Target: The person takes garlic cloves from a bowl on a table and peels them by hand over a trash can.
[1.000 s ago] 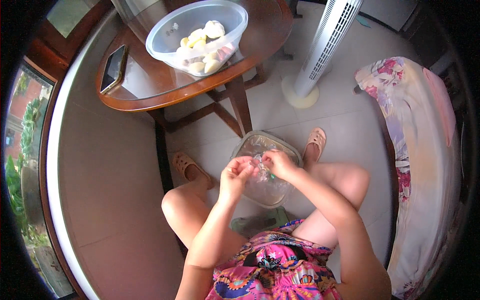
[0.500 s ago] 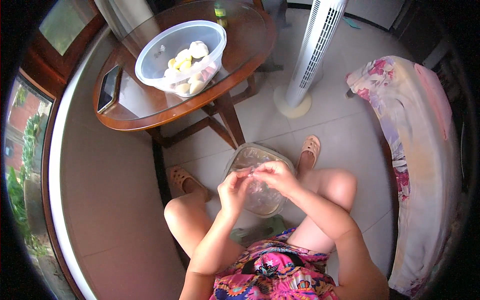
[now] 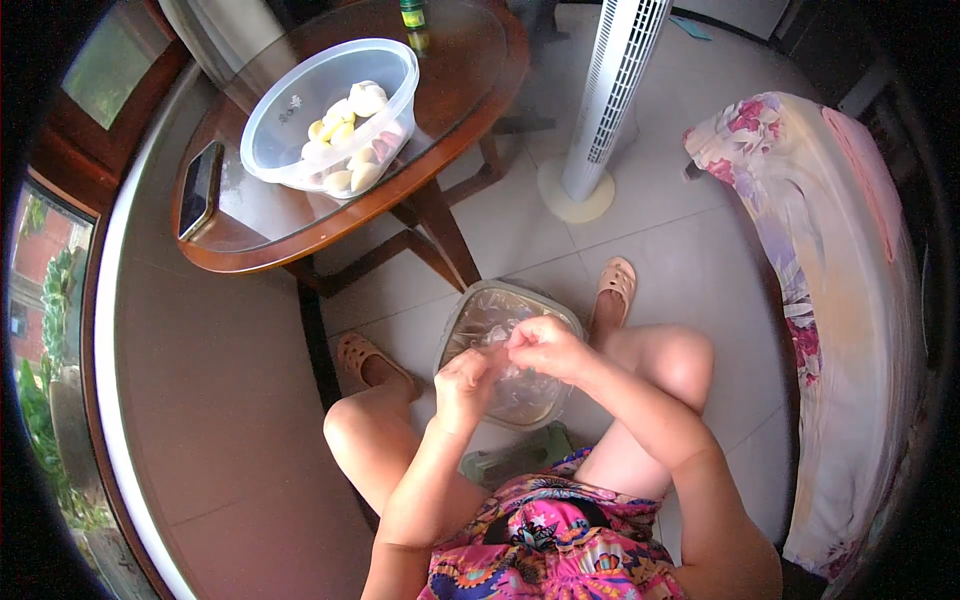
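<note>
My left hand (image 3: 466,385) and my right hand (image 3: 550,348) meet over a square, bag-lined bin (image 3: 468,325) between my legs. Both have their fingers pinched together at the tips. Whatever lies between them is too small and too covered to make out. Pale, thin scraps and crinkled clear plastic show inside the bin below. On the round table to the left, a translucent plastic bowl (image 3: 262,150) holds several whitish bulbs and pale yellow cloves (image 3: 340,133) that look like garlic.
The dark wooden table (image 3: 300,250) has a glass top, with a phone (image 3: 200,190) and a small green bottle (image 3: 412,14) on it. Beyond the bin stands a white tower fan (image 3: 610,110). A flower-patterned cloth (image 3: 790,230) covers furniture at right. A green stool (image 3: 520,455) shows beneath me.
My right hand's fingertips have lifted slightly and the left hand has turned a little, both staying over the bin. The view has shifted, moving the table and fan slightly left.
</note>
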Demonstrator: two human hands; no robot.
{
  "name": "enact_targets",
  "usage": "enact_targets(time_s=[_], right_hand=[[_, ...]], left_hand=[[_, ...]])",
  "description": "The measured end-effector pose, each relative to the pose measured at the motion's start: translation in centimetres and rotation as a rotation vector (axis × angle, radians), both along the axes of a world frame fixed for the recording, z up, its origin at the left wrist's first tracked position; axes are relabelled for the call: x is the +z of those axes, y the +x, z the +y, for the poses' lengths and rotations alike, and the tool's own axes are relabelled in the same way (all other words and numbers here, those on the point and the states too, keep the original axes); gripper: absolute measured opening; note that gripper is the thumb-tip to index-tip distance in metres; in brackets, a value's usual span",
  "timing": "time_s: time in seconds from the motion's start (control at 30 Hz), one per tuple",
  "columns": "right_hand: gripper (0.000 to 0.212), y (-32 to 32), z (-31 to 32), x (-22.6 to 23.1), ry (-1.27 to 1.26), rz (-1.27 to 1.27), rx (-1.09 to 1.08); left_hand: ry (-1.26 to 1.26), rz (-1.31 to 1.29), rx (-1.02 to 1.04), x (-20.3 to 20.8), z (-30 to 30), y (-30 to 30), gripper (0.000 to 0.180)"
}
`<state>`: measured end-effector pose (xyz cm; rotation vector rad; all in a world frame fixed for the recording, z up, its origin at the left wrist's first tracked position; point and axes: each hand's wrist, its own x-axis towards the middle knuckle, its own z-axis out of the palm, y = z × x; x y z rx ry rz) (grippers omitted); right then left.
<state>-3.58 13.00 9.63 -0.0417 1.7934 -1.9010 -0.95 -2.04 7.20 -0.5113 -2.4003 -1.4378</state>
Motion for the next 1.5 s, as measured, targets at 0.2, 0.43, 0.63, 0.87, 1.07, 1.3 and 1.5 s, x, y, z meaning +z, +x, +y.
enact_targets(time_s=[0.2,0.43,0.63,0.87,1.07,1.3,1.5], right_hand=[[0.008,0.4,-0.5,-0.7,-0.031,-0.063,-0.024],[0.009,-0.1,-0.5,-0.1,-0.216,-0.186,-0.063],[0.01,0.5,-1.6,-2.4,-0.023,0.172,-0.119],[0.008,0.4,-0.9,-2.6,0.193,0.281,-0.059],[0.007,0.2,-1.1,-2.9,0.131,0.269,-0.125],[0.009,0.0,-1.0,-2.2,0.102,0.279,-0.147],[0.006,0.1,-0.8,-1.8,0.17,0.258,-0.121]], left_hand=[[0.027,-0.107,0.022,0.1,0.2,0.5,0.012],[0.987,-0.732,-0.068,-1.0,0.0,-0.1,0.009],[1.125,-0.859,-0.071,-0.9,0.7,-0.1,0.012],[1.268,-0.939,0.028,-1.2,1.0,-0.4,0.015],[0.894,-0.74,0.1,-1.9,1.1,-0.5,0.015],[0.277,-0.316,0.151,-1.2,1.2,-0.1,0.015],[0.073,-0.098,0.115,-0.7,0.9,0.1,0.019]])
